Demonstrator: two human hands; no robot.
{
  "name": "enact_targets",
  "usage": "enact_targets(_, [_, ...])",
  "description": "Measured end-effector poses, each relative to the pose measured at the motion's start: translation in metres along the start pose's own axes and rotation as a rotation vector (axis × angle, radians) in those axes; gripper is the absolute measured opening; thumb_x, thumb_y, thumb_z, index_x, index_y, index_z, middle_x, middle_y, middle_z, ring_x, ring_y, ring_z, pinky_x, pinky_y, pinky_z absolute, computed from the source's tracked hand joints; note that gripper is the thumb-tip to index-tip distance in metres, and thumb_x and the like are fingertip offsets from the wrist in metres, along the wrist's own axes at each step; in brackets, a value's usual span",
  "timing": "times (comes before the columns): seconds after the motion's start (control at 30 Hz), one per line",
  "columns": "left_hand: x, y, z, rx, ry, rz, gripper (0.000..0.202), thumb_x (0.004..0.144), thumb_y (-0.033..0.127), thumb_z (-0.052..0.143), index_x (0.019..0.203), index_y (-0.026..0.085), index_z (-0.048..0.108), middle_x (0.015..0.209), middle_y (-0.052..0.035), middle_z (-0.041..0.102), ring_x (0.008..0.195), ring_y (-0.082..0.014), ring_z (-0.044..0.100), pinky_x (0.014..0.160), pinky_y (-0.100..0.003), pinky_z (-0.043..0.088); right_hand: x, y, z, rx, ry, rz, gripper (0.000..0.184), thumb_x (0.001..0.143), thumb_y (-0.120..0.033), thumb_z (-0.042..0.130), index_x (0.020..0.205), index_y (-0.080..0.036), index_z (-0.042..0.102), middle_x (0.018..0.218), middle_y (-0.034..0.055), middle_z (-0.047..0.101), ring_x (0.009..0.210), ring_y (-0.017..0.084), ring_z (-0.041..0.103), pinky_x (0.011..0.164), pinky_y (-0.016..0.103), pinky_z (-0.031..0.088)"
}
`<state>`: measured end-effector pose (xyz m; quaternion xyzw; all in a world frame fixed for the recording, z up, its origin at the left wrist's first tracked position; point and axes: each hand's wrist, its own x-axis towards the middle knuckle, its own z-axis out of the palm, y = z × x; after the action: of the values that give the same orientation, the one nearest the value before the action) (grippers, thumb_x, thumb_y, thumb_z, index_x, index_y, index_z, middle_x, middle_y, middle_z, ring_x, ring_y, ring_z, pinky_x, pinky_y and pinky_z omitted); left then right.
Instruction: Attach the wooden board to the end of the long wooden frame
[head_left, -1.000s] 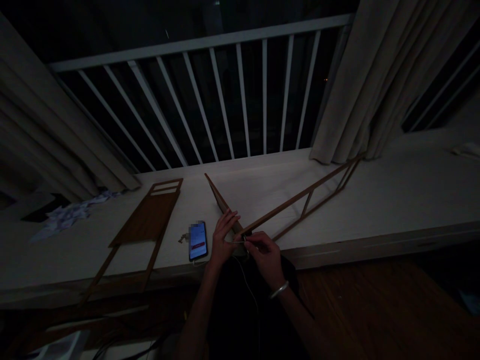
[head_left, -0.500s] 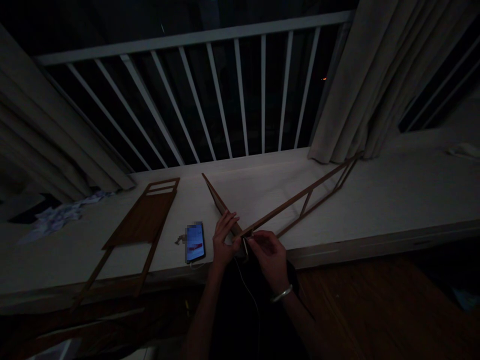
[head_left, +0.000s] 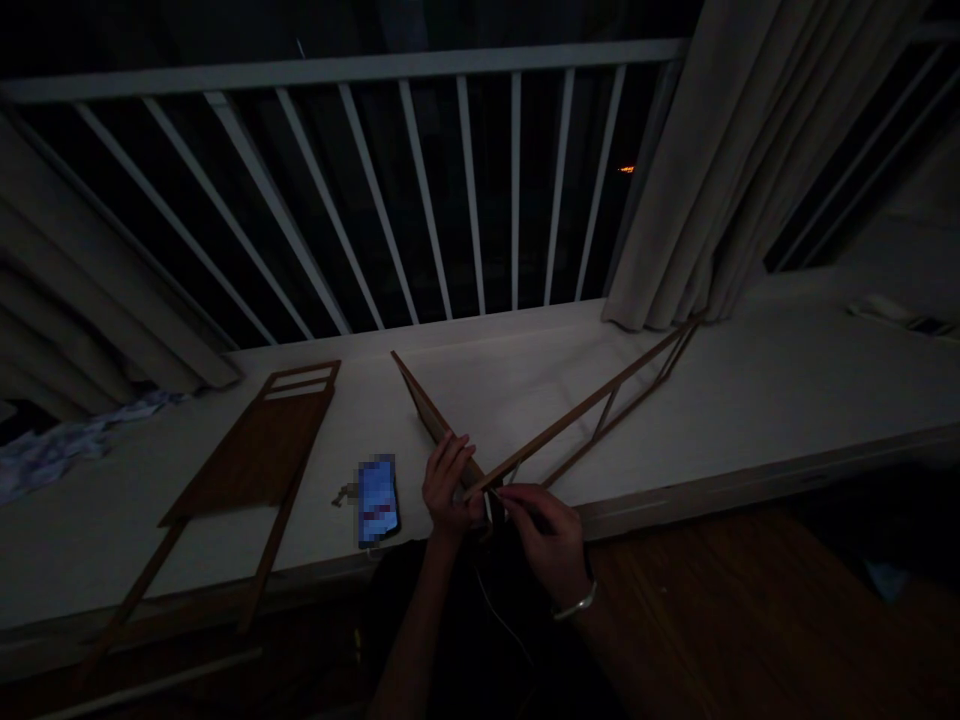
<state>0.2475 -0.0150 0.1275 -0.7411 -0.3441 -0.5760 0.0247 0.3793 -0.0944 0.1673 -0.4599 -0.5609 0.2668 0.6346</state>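
Observation:
A wooden panel (head_left: 424,408) stands at an angle on the white ledge. Its near end meets a ladder-like wooden frame (head_left: 574,414) that slants off to the right. My left hand (head_left: 450,485) is closed around the panel's near end, thumb by the joint. With fingers pinched together, my right hand (head_left: 551,535) is at that joint. What its fingertips hold is too small and dark to make out. A light bracelet circles my right wrist.
Left on the white ledge (head_left: 720,410) lies another wooden frame with a solid panel (head_left: 247,450), its legs overhanging the front edge. A lit phone (head_left: 379,500) lies beside it. White railing (head_left: 465,200) and curtains (head_left: 667,200) stand behind. Crumpled cloth (head_left: 67,445) lies far left.
The whole view has shifted slightly, so the ledge items sit further left. My right hand is a little lower at the joint. My left hand keeps its hold on the panel.

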Motion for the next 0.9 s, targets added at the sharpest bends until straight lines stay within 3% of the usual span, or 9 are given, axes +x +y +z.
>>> enact_targets(0.17, [0.002,-0.01,0.0,0.063,0.042,0.118,0.054,0.079,0.053,0.034,0.108,0.013,0.055,0.107,-0.0131,0.059,0.112,-0.0281,0.045,0.088,-0.045,0.041,-0.001,0.005,0.0,-0.058,-0.041,-0.039,0.016,0.078,-0.016,0.053,0.087,-0.023,0.065,0.083,0.0022,0.067,0.078,0.015,0.061,0.073,0.028,0.049])
enact_targets(0.33, [0.001,-0.019,-0.003,0.096,-0.002,0.162,0.059,0.077,0.057,0.033,0.108,0.013,0.056,0.106,-0.0127,0.06,0.111,-0.0279,0.047,0.088,-0.043,0.042,-0.003,0.01,0.006,-0.061,0.072,0.046,0.022,0.074,-0.018,0.06,0.095,-0.023,0.06,0.085,0.0023,0.065,0.076,0.015,0.061,0.07,0.029,0.049])
enact_targets(0.6, [-0.002,-0.017,0.003,0.079,0.055,0.123,0.061,0.079,0.058,0.029,0.105,0.011,0.057,0.103,-0.0142,0.061,0.112,-0.0288,0.046,0.087,-0.044,0.041,0.003,0.009,0.001,-0.168,0.139,-0.057,0.013,0.069,-0.019,0.065,0.081,-0.022,0.064,0.082,0.0027,0.059,0.079,0.016,0.056,0.071,0.031,0.046])
enact_targets(0.9, [-0.004,-0.012,0.005,0.044,0.077,0.061,0.058,0.08,0.055,0.029,0.106,0.011,0.056,0.108,-0.014,0.059,0.115,-0.0285,0.043,0.09,-0.045,0.04,0.001,0.008,0.003,-0.158,0.121,0.052,0.005,0.069,-0.022,0.065,0.073,-0.021,0.063,0.078,0.0021,0.058,0.079,0.016,0.055,0.073,0.031,0.044])
